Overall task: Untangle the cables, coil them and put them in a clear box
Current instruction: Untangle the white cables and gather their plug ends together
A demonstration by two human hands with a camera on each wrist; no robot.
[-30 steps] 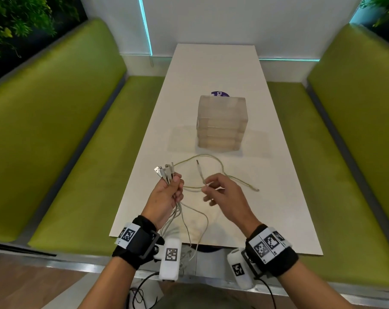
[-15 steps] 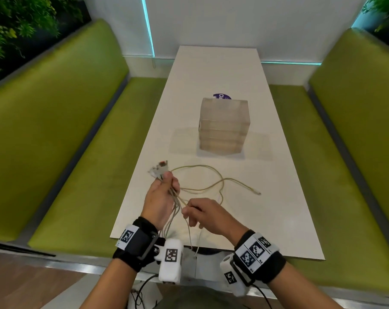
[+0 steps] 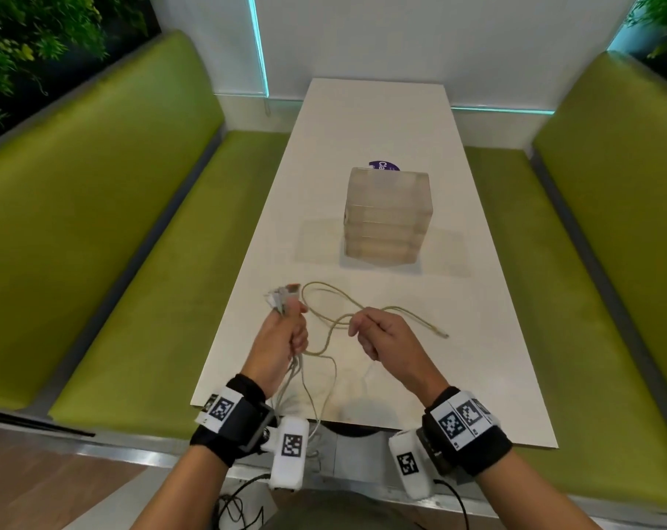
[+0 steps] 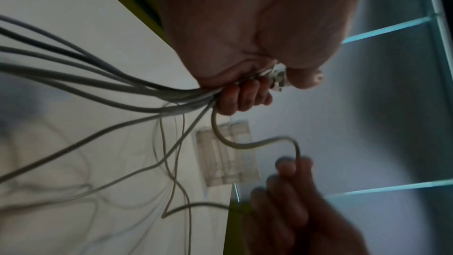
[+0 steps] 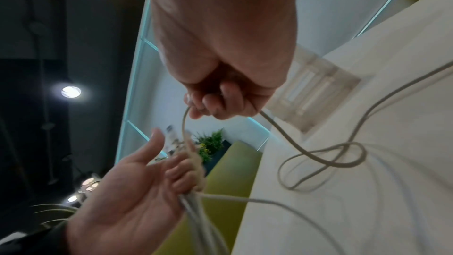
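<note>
Several thin grey-white cables (image 3: 326, 306) trail over the near end of the white table (image 3: 377, 120). My left hand (image 3: 293, 328) grips a bundle of them upright, with the plug ends (image 3: 284, 296) sticking out above the fist; the strands (image 4: 122, 84) hang down past the wrist. To its right, my right hand (image 3: 356, 327) pinches one cable (image 5: 282, 129), which loops on the table and ends in a plug (image 3: 444, 334). A stack of clear boxes (image 3: 387, 216) stands mid-table beyond both hands, lids on.
Green bench seats (image 3: 140, 262) run along both sides of the table. A purple round sticker (image 3: 383, 166) shows behind the boxes. Black wires (image 3: 240, 506) lie on the floor by the near table edge (image 3: 362, 424).
My right hand dipped toward the left fist, then came back up and to the right with one cable pinched. The loop on the table shifted. The left hand keeps its grip.
</note>
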